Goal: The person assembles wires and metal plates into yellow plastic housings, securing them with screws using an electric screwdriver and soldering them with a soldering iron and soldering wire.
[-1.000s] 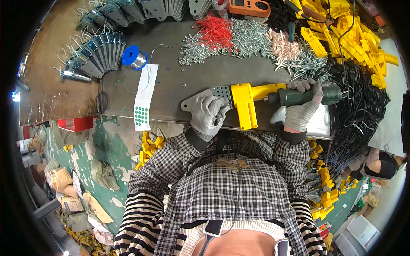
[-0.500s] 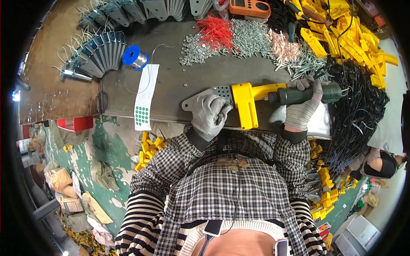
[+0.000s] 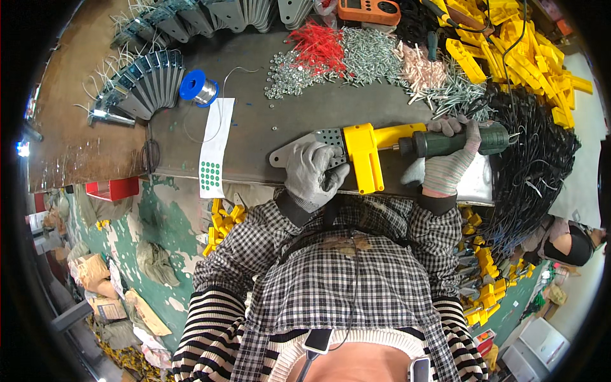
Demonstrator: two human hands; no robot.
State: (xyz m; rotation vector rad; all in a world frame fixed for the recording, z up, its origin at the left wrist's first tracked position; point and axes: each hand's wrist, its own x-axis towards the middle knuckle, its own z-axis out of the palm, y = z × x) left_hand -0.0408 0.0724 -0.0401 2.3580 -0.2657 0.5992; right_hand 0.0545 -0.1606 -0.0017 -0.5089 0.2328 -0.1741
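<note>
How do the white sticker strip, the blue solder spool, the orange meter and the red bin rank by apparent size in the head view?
1. White sticker strip
2. Orange meter and red bin: alike, unranked; the meter is cut off by the frame.
3. Blue solder spool

The left hand hides part of the grey perforated plate.

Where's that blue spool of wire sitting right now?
In the head view, the blue spool of wire sits on the bench's left side, between the fanned grey metal brackets and the white sticker strip.
</note>
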